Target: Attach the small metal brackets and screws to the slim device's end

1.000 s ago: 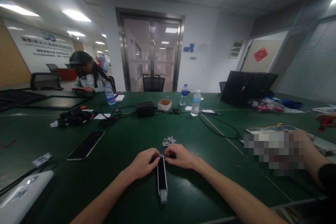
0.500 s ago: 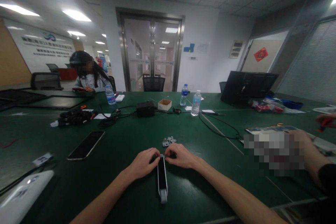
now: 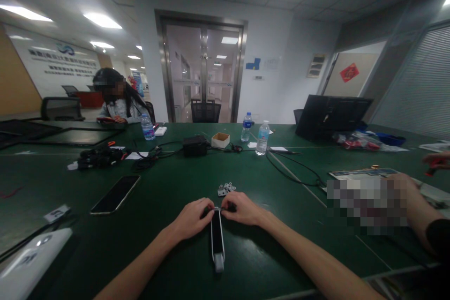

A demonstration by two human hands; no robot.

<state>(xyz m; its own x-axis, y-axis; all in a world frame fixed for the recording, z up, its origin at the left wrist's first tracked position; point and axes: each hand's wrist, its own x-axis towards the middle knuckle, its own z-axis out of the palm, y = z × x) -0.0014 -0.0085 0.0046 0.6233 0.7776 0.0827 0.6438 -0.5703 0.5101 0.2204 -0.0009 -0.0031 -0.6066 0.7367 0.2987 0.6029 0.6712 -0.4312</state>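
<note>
A long, narrow bar point(image 3: 217, 236) with a black face, white edges and a grey lower end lies on the green table in front of me, pointing away. My left hand point(image 3: 195, 218) has its thumb and fingers closed at the left of the bar's far end. Opposite it, my right hand point(image 3: 242, 210) pinches at the far end's right side. Whether a small part sits between the fingertips is too small to tell. Just beyond my right hand lies a little pile of small silvery metal pieces point(image 3: 226, 189).
A phone point(image 3: 116, 194) and a white device point(image 3: 37, 262) lie to my left. Further back are a black box with cables point(image 3: 195, 146), a small open carton point(image 3: 221, 140) and water bottles point(image 3: 262, 138). At right, a co-worker's hand point(image 3: 404, 192) rests over a flat panel point(image 3: 365, 173). Another person sits across.
</note>
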